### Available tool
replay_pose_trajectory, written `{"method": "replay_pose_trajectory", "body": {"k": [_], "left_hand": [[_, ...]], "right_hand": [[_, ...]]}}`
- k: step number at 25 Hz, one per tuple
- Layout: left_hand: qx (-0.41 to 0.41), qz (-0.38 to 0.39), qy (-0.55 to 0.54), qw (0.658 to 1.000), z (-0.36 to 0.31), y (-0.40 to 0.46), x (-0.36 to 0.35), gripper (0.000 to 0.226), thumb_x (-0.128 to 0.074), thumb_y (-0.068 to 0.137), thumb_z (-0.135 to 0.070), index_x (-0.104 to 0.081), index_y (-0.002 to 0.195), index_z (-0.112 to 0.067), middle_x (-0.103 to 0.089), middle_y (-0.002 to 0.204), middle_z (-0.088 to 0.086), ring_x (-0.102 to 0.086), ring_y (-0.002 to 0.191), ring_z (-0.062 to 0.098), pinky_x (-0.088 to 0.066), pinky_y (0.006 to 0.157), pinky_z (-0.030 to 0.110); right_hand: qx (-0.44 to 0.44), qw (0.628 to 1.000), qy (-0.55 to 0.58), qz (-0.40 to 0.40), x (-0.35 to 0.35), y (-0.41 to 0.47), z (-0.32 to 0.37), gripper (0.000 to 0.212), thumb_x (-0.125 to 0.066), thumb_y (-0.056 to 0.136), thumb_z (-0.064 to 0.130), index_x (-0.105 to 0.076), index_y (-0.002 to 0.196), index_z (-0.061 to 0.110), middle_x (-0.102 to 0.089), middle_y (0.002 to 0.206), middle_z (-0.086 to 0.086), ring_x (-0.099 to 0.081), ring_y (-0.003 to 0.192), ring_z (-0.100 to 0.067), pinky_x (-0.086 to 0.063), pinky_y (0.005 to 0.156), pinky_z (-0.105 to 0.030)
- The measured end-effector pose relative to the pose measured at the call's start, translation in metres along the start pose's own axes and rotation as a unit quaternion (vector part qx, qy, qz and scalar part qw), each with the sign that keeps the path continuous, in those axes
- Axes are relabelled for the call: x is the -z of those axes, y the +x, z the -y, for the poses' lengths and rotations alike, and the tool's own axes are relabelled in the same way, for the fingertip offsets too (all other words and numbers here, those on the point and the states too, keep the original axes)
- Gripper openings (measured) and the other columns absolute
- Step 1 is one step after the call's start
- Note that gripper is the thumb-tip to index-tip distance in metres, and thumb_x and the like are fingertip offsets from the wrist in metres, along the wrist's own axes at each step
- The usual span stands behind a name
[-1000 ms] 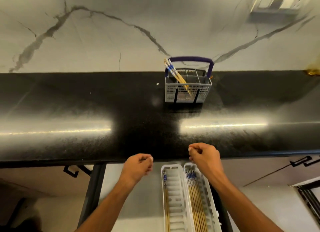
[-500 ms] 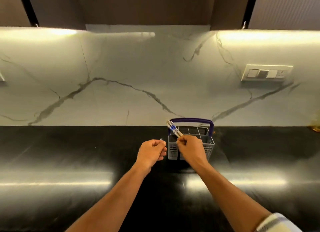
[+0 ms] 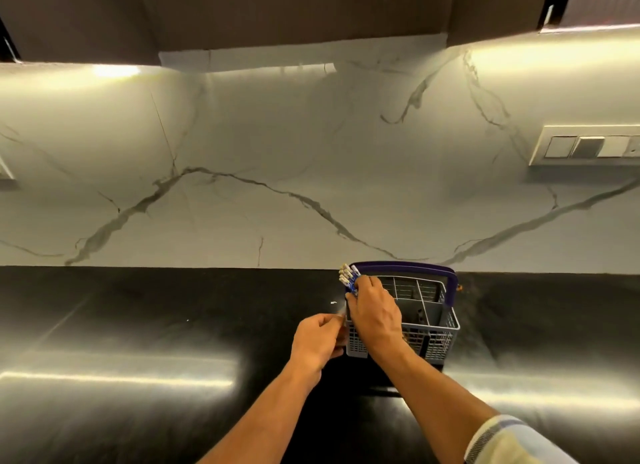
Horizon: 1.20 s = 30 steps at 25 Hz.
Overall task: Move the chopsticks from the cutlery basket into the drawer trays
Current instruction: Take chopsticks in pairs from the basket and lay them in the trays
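A grey cutlery basket (image 3: 439, 339) with a purple handle (image 3: 408, 267) stands on the black counter near the wall. Several chopsticks (image 3: 347, 278) with blue-and-white ends stick out of its left corner, tilted left. My right hand (image 3: 375, 316) is closed around the chopsticks just below their ends, over the basket's left side. My left hand (image 3: 317, 340) is loosely curled with its fingertips touching the basket's left front corner. The drawer trays are out of view.
The glossy black counter (image 3: 138, 325) runs the full width, backed by a marble wall. A switch plate (image 3: 588, 146) sits on the wall at right. Dark cabinets hang overhead. A small white speck (image 3: 333, 302) lies left of the basket.
The view has swung up from the drawer trays to the counter. Both hands have moved from the counter's edge to the basket, and my right hand has closed on the chopsticks.
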<state>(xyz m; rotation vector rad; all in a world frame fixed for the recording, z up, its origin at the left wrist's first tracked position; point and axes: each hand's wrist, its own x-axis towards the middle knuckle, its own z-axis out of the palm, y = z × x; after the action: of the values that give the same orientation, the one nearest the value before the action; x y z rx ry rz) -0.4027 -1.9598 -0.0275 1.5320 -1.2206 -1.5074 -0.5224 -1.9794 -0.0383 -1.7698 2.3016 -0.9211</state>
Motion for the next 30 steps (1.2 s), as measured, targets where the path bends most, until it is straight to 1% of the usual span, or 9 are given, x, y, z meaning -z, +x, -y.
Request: {"method": "replay_pose_trajectory", "body": {"k": [5, 8, 10, 16, 19, 23, 25, 28, 30], "left_hand": [[0.029, 0.002, -0.003, 1.0, 0.009, 0.005, 0.004, 0.018, -0.059, 0.097, -0.028, -0.073, 0.093, -0.017, -0.076, 0.094, 0.005, -0.072, 0.094, 0.02, -0.06, 0.09, 0.041], [0.028, 0.01, -0.011, 1.0, 0.01, 0.003, 0.008, 0.017, -0.06, 0.097, -0.027, -0.072, 0.095, -0.016, -0.076, 0.094, 0.005, -0.072, 0.096, 0.022, -0.059, 0.09, 0.041], [0.034, 0.011, -0.01, 0.999, 0.009, 0.0, 0.011, 0.017, -0.059, 0.097, -0.026, -0.072, 0.095, -0.016, -0.076, 0.096, 0.006, -0.072, 0.097, 0.023, -0.059, 0.09, 0.04], [0.045, 0.017, -0.008, 0.999, 0.012, -0.01, 0.024, 0.014, -0.06, 0.097, -0.026, -0.071, 0.1, -0.017, -0.075, 0.098, 0.006, -0.072, 0.095, 0.021, -0.06, 0.086, 0.036], [0.031, 0.02, -0.021, 0.999, 0.007, -0.019, 0.032, 0.014, -0.059, 0.097, -0.024, -0.07, 0.099, -0.016, -0.075, 0.099, 0.007, -0.072, 0.097, 0.022, -0.06, 0.086, 0.036], [-0.054, 0.029, -0.018, 0.998, -0.012, -0.031, 0.039, 0.011, -0.06, 0.097, -0.023, -0.07, 0.097, -0.021, -0.076, 0.1, 0.007, -0.071, 0.102, 0.023, -0.059, 0.09, 0.037], [-0.137, 0.036, 0.018, 0.99, -0.029, -0.038, 0.04, 0.013, -0.062, 0.096, -0.025, -0.071, 0.104, -0.026, -0.076, 0.104, -0.001, -0.071, 0.102, 0.015, -0.058, 0.094, 0.035], [-0.262, 0.061, 0.061, 0.961, -0.064, -0.058, 0.039, 0.033, -0.062, 0.095, -0.034, -0.063, 0.128, -0.028, -0.067, 0.123, -0.014, -0.063, 0.108, -0.005, -0.05, 0.094, 0.014], [-0.316, 0.085, 0.069, 0.942, -0.088, -0.075, 0.038, 0.04, -0.061, 0.095, -0.034, -0.059, 0.134, -0.025, -0.064, 0.126, -0.015, -0.06, 0.114, -0.005, -0.046, 0.091, 0.005]], "right_hand": [[0.007, 0.999, 0.022, -0.034, -0.007, 0.007, -0.006, 0.022, -0.056, 0.099, 0.032, -0.053, 0.114, 0.017, -0.061, 0.106, -0.002, -0.063, 0.082, -0.018, -0.056, 0.069, -0.035], [0.01, 0.999, 0.024, -0.04, -0.008, 0.011, -0.009, 0.024, -0.057, 0.099, 0.032, -0.057, 0.118, 0.017, -0.061, 0.106, 0.001, -0.062, 0.082, -0.016, -0.054, 0.066, -0.031], [0.003, 0.999, 0.034, -0.042, -0.007, 0.013, -0.01, 0.022, -0.058, 0.098, 0.032, -0.062, 0.113, 0.016, -0.06, 0.102, 0.002, -0.059, 0.081, -0.015, -0.051, 0.065, -0.03], [-0.019, 0.996, 0.081, -0.027, 0.0, 0.019, -0.012, 0.015, -0.066, 0.094, 0.029, -0.066, 0.105, 0.019, -0.055, 0.099, 0.006, -0.057, 0.094, -0.017, -0.054, 0.077, -0.035], [-0.027, 0.994, 0.103, -0.029, 0.014, 0.02, -0.01, 0.017, -0.071, 0.09, 0.029, -0.071, 0.103, 0.017, -0.059, 0.095, 0.006, -0.058, 0.089, -0.015, -0.052, 0.076, -0.031], [-0.007, 0.982, 0.186, -0.043, 0.063, 0.018, 0.012, 0.016, -0.077, 0.086, 0.023, -0.076, 0.098, 0.012, -0.069, 0.086, 0.001, -0.062, 0.073, -0.01, -0.053, 0.072, -0.025], [0.015, 0.969, 0.245, -0.04, 0.101, 0.013, 0.031, 0.018, -0.079, 0.083, 0.023, -0.076, 0.097, 0.013, -0.071, 0.085, 0.0, -0.062, 0.072, -0.01, -0.054, 0.07, -0.023], [0.07, 0.955, 0.284, -0.045, 0.158, -0.001, 0.062, 0.013, -0.081, 0.081, 0.024, -0.078, 0.091, 0.017, -0.074, 0.081, 0.003, -0.063, 0.07, -0.004, -0.048, 0.064, -0.009], [0.092, 0.938, 0.333, -0.034, 0.188, -0.013, 0.081, 0.006, -0.081, 0.08, 0.018, -0.078, 0.085, 0.019, -0.073, 0.074, 0.008, -0.062, 0.063, 0.004, -0.047, 0.061, -0.006]]}}
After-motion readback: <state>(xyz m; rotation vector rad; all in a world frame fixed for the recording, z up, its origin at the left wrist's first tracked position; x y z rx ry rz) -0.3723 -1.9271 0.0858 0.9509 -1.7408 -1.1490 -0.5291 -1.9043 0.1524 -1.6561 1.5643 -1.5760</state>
